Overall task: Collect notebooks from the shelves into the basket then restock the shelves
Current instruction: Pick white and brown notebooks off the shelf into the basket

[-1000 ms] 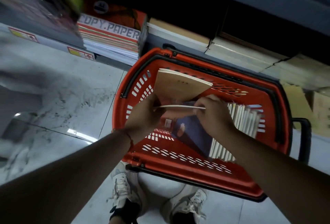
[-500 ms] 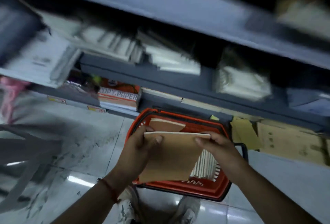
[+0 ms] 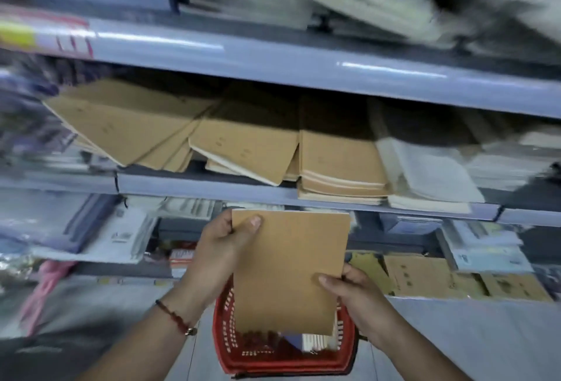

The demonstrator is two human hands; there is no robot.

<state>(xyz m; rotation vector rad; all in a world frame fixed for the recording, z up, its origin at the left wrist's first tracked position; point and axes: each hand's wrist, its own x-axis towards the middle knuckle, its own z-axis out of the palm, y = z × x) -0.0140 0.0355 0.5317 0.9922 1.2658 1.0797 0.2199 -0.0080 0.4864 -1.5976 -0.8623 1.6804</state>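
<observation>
From the head camera, both hands hold one brown notebook point(image 3: 288, 271) upright in front of the shelves; the left hand point(image 3: 223, 251) pinches its upper left corner, thumb on the cover; the right hand point(image 3: 349, 289) pinches its lower right edge, thumb across the cover; the notebook hangs above the red basket point(image 3: 226, 341) on the floor, which holds more books; just above the notebook, the middle shelf point(image 3: 197, 188) carries stacks of brown notebooks point(image 3: 246, 150), some fanned out; the upper shelf is blurred.
</observation>
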